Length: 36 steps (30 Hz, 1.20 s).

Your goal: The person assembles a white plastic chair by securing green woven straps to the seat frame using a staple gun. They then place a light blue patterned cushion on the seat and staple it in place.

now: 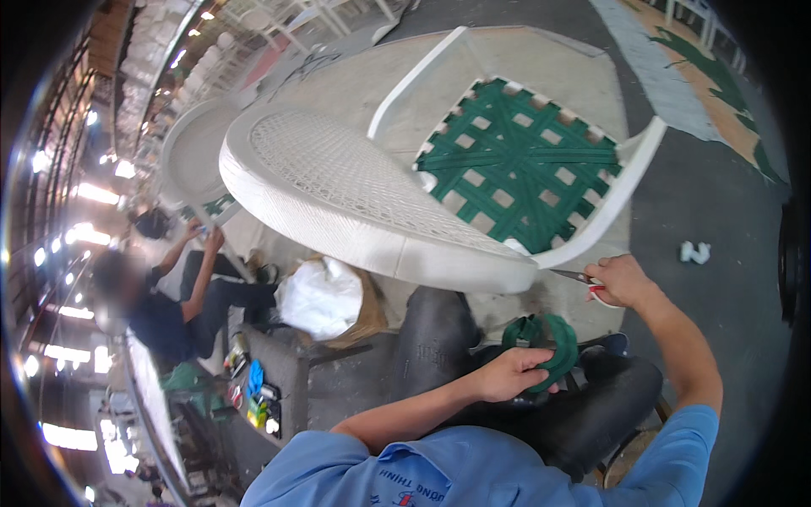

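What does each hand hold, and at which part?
The left hand grips a roll of green strap at its lower rim. The right hand holds scissors by the handles.

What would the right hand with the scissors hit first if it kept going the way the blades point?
Probably the white woven chair frame. The right hand holds scissors whose blades point left toward the frame's lower edge, close by, though depth is hard to judge in this view.
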Tool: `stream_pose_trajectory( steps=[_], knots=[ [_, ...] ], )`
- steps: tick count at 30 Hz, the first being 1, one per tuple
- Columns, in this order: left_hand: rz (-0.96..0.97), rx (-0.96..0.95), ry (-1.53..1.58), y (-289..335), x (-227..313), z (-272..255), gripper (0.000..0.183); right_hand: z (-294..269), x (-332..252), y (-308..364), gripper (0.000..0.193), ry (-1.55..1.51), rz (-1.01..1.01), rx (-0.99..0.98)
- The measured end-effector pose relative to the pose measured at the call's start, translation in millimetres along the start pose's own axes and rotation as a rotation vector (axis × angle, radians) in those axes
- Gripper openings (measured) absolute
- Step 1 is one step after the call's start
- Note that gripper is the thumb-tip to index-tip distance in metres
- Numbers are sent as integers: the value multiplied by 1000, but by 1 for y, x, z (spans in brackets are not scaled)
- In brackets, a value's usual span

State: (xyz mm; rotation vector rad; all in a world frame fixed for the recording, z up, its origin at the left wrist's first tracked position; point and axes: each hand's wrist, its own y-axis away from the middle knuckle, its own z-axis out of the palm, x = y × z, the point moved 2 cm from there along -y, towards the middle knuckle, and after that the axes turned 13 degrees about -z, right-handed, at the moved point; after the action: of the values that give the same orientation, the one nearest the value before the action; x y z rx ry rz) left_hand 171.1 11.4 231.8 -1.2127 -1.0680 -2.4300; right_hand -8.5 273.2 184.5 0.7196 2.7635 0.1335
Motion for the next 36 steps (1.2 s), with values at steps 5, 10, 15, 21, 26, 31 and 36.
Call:
stream_pose_trajectory(
  steps=[5,10,15,21,26,31,36],
  knots=[
    [-28,255,-508,9,-25,-7,33,-16,-43,85,50,-136,372,303],
    [-103,329,-510,0,-64,-16,45,-43,-128,230,57,-223,1177,643],
    [-154,356,-798,-50,-75,-6,54,-3,-226,365,71,-67,1710,765],
    [-262,373,-1152,-97,-106,-30,58,110,-292,337,63,-214,1835,759],
    [-429,253,-1198,-95,-104,-51,62,153,-297,317,66,-62,1887,582],
    [-373,221,-1202,-72,-103,-46,62,159,-300,313,63,-158,1901,543],
    [38,394,-331,-22,-47,-94,51,131,-298,318,47,62,1669,870]
  ],
)
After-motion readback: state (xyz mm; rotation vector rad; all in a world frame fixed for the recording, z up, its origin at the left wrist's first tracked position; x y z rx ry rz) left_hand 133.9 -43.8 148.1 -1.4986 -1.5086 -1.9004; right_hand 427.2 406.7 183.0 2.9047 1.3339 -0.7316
